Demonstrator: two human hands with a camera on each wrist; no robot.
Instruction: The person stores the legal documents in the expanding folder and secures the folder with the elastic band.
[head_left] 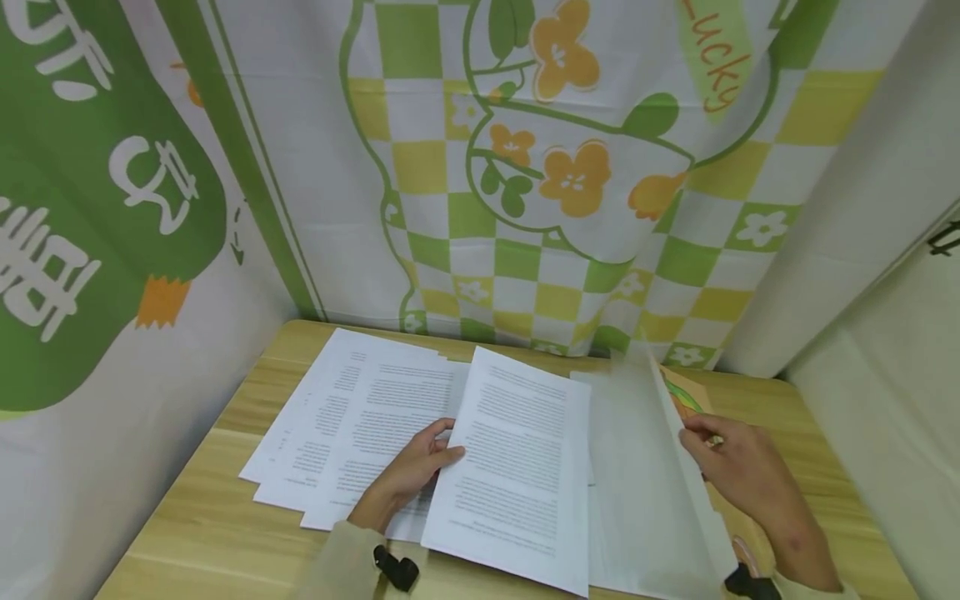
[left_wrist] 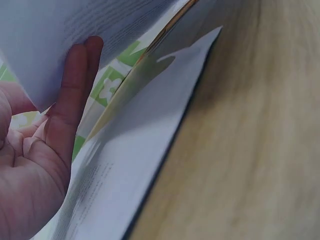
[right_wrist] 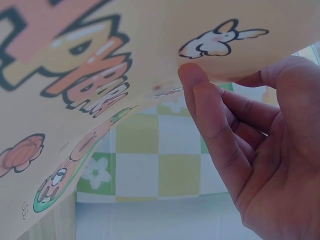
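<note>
A printed sheet of paper (head_left: 517,458) is pinched at its left edge by my left hand (head_left: 412,475), thumb on the front and fingers behind. It tilts up over the other papers and overlaps the translucent sleeve (head_left: 637,492) in the head view. On the right, my right hand (head_left: 750,467) pinches the edge of a raised folder cover. The cover's tan outer face (right_wrist: 155,45) carries cartoon drawings and big lettering, seen in the right wrist view. Inside the folder, white paper shows beside the sleeve.
Several printed sheets (head_left: 352,417) lie fanned out at the left of the wooden table (head_left: 202,500). A patterned curtain (head_left: 420,167) hangs right behind the table's far edge, with more cloth at both sides. Black straps (head_left: 396,568) sit at both wrists.
</note>
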